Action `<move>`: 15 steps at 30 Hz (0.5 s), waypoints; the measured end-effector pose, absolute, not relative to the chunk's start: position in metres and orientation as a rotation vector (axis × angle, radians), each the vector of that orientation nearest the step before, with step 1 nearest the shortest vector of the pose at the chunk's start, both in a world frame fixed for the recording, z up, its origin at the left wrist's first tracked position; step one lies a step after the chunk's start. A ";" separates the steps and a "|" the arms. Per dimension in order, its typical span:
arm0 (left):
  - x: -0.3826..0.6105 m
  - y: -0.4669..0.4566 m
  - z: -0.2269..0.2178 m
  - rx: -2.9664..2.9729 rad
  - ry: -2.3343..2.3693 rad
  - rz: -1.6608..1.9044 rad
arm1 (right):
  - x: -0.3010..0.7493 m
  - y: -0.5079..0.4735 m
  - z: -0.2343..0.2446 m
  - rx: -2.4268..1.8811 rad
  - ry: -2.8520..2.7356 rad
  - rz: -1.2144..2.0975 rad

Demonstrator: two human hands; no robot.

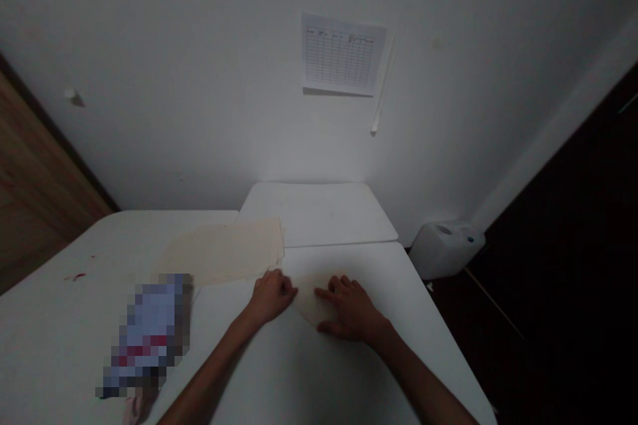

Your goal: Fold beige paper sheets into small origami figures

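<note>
We rest our left hand (272, 295), curled closed, at the cream sheet's (308, 304) left edge and our right hand (351, 311) flat and open on it, with bare table (299, 378) nearer us.

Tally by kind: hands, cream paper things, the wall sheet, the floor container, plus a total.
Bare hands: 2 (left hand, right hand)
Cream rounded paper piece under the hands: 1
Stack of cream paper sheets: 1
Printed grid sheet on wall: 1
White plastic container on floor: 1
Total: 6
</note>
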State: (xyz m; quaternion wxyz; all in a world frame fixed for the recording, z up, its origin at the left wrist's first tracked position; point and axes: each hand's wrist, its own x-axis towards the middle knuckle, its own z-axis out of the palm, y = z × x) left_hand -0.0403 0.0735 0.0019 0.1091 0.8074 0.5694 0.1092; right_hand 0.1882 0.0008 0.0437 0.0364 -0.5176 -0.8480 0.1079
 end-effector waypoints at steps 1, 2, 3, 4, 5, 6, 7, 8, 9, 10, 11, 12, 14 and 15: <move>-0.043 0.076 0.003 2.371 1.661 0.306 | 0.188 0.001 0.043 -1.594 -2.601 0.331; -0.045 0.078 0.003 2.369 1.648 0.292 | 0.188 0.001 0.042 -1.597 -2.595 0.327; -0.046 0.079 0.004 2.368 1.635 0.279 | 0.188 0.001 0.041 -1.595 -2.589 0.322; -0.048 0.081 0.005 2.367 1.624 0.268 | 0.188 0.001 0.041 -1.590 -2.582 0.318; -0.049 0.082 0.005 2.366 1.616 0.259 | 0.188 0.001 0.040 -1.583 -2.578 0.317; -0.050 0.083 0.005 2.367 1.610 0.251 | 0.188 0.001 0.040 -1.577 -2.576 0.320; -0.050 0.083 0.005 2.368 1.609 0.246 | 0.189 0.001 0.040 -1.576 -2.575 0.323; -0.050 0.084 0.004 2.369 1.612 0.243 | 0.189 0.001 0.040 -1.574 -2.578 0.327; -0.050 0.084 0.004 2.371 1.616 0.241 | 0.189 0.001 0.039 -1.575 -2.578 0.330; -0.050 0.084 0.003 2.374 1.622 0.242 | 0.189 0.001 0.040 -1.578 -2.578 0.330; -0.049 0.084 0.003 2.378 1.628 0.243 | 0.189 0.002 0.040 -1.580 -2.578 0.329; -0.049 0.084 0.002 2.384 1.634 0.246 | 0.189 0.002 0.040 -1.578 -2.579 0.327; -0.047 0.083 0.003 2.399 1.648 0.257 | 0.189 0.002 0.041 -1.570 -2.584 0.323; -0.047 0.081 0.004 2.406 1.658 0.264 | 0.189 0.002 0.041 -1.570 -2.585 0.322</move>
